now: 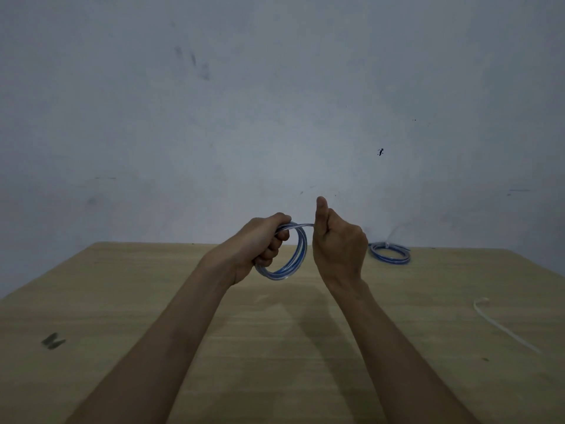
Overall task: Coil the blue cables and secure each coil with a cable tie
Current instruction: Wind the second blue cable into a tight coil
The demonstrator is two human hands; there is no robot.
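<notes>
Left hand [263, 243] grips the coiled blue-and-clear plastic cable [301, 252], fingers curled through the loops at the coil's upper left. The coil is held on edge above the light wooden table [122, 301], not touching it. Its free end runs right from the top of the coil into the right hand [339, 243], a closed fist with the thumb up. A second blue cable coil [391, 260] lies flat at the table's far right, a white tie on it. A loose white plastic cable tie [504, 327] lies on the table's right side.

Bare left hand [260, 244] and right hand [339, 250] (forearms bare too).
</notes>
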